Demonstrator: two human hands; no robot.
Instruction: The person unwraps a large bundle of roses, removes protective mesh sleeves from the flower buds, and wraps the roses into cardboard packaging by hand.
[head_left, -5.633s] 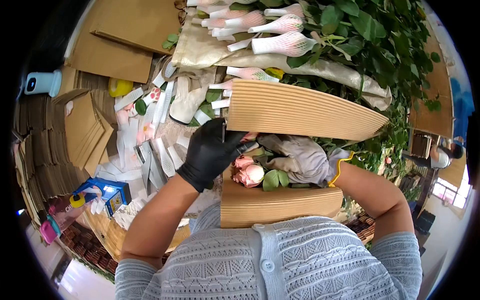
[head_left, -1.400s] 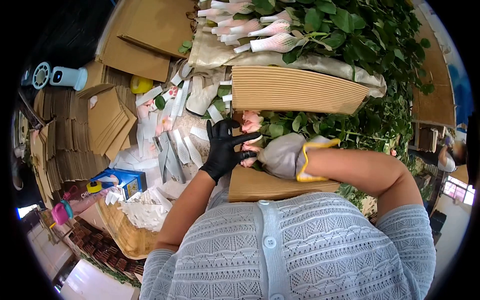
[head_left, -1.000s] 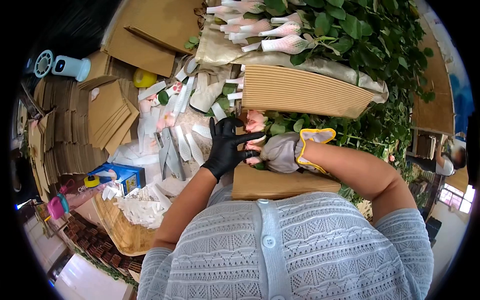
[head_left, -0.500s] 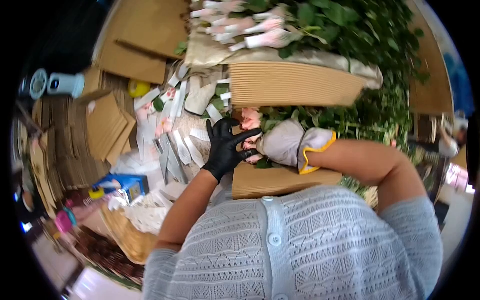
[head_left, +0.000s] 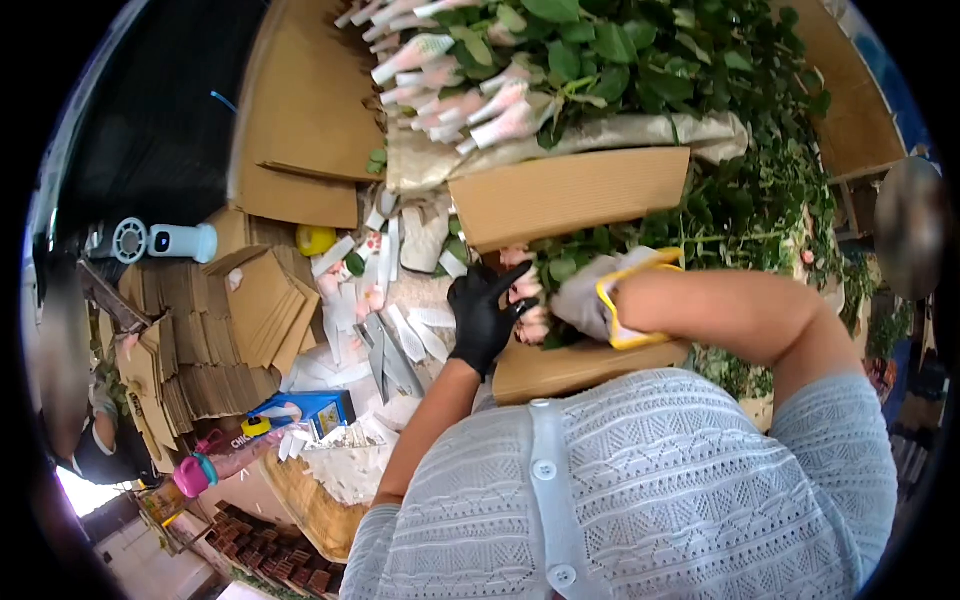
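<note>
My left hand (head_left: pixel 484 318), in a black glove, rests against the blooms of pink roses (head_left: pixel 524 290), its index finger and thumb stretched out and apart. My right hand (head_left: pixel 588 298) wears a grey glove with a yellow-edged cuff and lies just right of the blooms, over the stems and leaves. Its fingers are hidden. The roses lie in a row between an upper corrugated cardboard flap (head_left: pixel 570 195) and a lower cardboard piece (head_left: pixel 590 370), leaves pointing right.
Rose bunches in white net sleeves (head_left: pixel 500 110) lie at the back. Scissors (head_left: pixel 388 360) rest among white sleeves left of my hand. Further left are a blue box (head_left: pixel 325 410), stacked cardboard (head_left: pixel 215 340), yellow tape (head_left: pixel 315 240) and a light-blue fan (head_left: pixel 182 243).
My view has shifted, so the scene sits farther right and lower. My left hand's spread fingers have drawn closer together at the blooms. The right hand stays beside the roses.
</note>
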